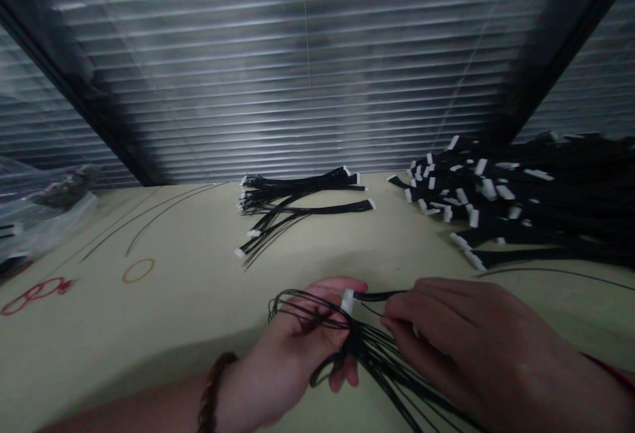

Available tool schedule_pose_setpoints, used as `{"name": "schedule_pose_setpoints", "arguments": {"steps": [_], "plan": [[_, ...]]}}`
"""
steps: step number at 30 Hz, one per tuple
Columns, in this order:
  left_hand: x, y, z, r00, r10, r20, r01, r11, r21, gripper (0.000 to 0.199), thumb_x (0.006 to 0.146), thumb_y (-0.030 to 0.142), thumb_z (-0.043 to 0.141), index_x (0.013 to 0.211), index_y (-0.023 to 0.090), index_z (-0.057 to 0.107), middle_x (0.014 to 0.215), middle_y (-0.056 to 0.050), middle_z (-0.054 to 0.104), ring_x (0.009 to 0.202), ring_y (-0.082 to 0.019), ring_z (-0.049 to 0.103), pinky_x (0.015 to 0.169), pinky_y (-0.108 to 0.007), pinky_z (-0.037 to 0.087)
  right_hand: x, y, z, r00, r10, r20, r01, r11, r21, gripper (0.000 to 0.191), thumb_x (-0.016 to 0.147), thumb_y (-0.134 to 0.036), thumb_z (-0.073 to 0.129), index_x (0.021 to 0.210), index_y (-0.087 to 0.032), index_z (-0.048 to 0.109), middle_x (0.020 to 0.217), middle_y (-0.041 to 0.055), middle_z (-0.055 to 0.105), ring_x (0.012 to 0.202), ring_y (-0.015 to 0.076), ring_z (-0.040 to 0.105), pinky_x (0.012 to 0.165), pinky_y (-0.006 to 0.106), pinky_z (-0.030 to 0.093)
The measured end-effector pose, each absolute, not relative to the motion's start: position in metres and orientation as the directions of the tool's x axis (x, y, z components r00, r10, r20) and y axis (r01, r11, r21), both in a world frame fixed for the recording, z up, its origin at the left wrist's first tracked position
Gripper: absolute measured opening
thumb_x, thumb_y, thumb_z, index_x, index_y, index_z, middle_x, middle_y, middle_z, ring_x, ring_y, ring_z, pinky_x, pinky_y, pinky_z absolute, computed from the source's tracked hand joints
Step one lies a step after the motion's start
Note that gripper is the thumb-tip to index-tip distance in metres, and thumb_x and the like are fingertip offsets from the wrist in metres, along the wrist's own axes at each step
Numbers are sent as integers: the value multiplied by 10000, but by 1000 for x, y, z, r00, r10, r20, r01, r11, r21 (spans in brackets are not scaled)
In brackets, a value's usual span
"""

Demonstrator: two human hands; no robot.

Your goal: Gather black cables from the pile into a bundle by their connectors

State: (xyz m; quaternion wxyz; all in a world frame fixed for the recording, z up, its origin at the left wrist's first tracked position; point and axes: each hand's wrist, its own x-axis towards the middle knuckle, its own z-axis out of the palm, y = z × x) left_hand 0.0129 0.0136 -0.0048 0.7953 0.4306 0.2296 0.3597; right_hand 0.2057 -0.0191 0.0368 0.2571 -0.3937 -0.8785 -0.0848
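My left hand (302,347) is closed around a black wire harness (370,350), thumb and fingers pinching near its white connector (348,301). Loose thin wires loop back over the left fingers, while the rest of the bundle fans down to the lower right. Just right of the connector, my right hand (456,340) has its thumb and index finger pressed together on black wire (380,296) that runs out of the connector. The right hand's other fingers are curled and partly hidden.
A small stack of black cables (297,195) with white ends lies near the blinds (307,89). At right is a large pile of black cables (546,201). Leftward lie a yellow rubber band (139,270), red-handled scissors (37,294), loose wires (149,215) and a plastic bag (54,221).
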Motion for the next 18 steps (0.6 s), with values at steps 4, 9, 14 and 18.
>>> {"name": "schedule_pose_setpoints", "arguments": {"steps": [4, 9, 14, 18], "plan": [[14, 14, -3, 629, 773, -75, -362, 377, 852, 328, 749, 280, 706, 1052, 187, 623, 555, 24, 590, 446, -85, 543, 396, -157, 384, 204, -21, 37, -552, 654, 518, 737, 673, -64, 289, 948, -176, 330, 800, -176, 578, 646, -15, 543, 555, 120, 491, 538, 283, 342], [16, 14, 0, 622, 778, -88, -353, 379, 856, 316, 744, 262, 707, 1037, 180, 621, 554, 29, 580, 449, -87, 540, 394, -162, 371, 203, -22, 36, -598, 646, 475, 707, 704, -68, 311, 953, -140, 297, 820, -171, 577, 669, -15, 553, 549, 117, 488, 524, 276, 337], [16, 15, 0, 618, 781, -87, -342, 367, 865, 307, 758, 238, 687, 1050, 180, 611, 549, 30, 576, 444, -84, 532, 394, -162, 362, 202, -22, 36, -552, 669, 497, 727, 678, -106, 289, 946, -157, 315, 798, -177, 563, 649, -14, 544, 540, 122, 489, 512, 276, 331], [18, 14, 1, 614, 786, -77, -342, 353, 871, 263, 758, 217, 680, 1011, 184, 616, 564, 38, 567, 439, -74, 530, 383, -154, 342, 201, -23, 36, -501, 711, 494, 762, 633, -139, 266, 912, -141, 348, 711, -182, 517, 601, -14, 507, 515, 129, 481, 503, 277, 323]]}}
